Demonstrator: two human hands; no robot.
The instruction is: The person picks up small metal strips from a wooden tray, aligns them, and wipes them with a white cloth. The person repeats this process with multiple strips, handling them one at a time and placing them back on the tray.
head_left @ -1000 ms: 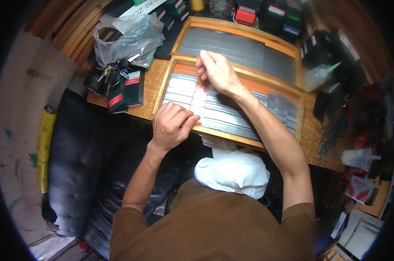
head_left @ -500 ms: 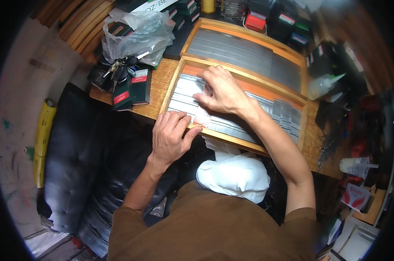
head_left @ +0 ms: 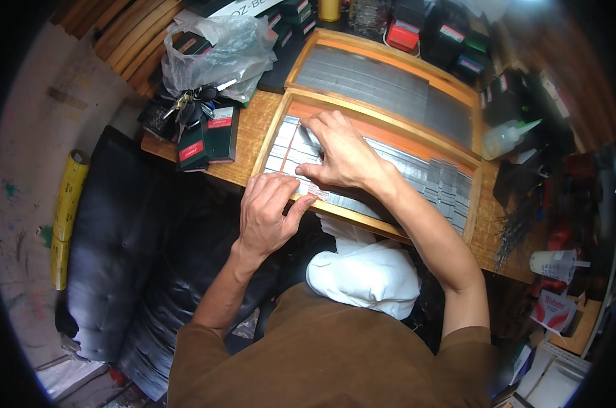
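A shallow wooden tray (head_left: pixel 261 158) with a reddish lining lies on the table, filled with columns of silvery metal strips (head_left: pixel 447 182). My left hand (head_left: pixel 270 207) is closed over its near rim toward the left corner, fingers bent inside and thumb along the edge. Above the left part of the tray, my right hand (head_left: pixel 342 149) arches with thumb and fingertips set at opposite ends of a column of metal strips (head_left: pixel 309 139). A thin reddish gap runs left of that column. The palm hides part of the strips.
Behind stands a second wooden tray (head_left: pixel 382 73) of grey strips. To the left are a plastic bag (head_left: pixel 219 58), keys (head_left: pixel 194 103) and dark boxes (head_left: pixel 221 139). A squeeze bottle (head_left: pixel 505 139) is at the right; a white cloth (head_left: pixel 365 279) lies on my lap.
My right hand has shifted left, and the column under it has moved left too. The wide reddish gap has narrowed to a thin line. My left hand keeps its place.
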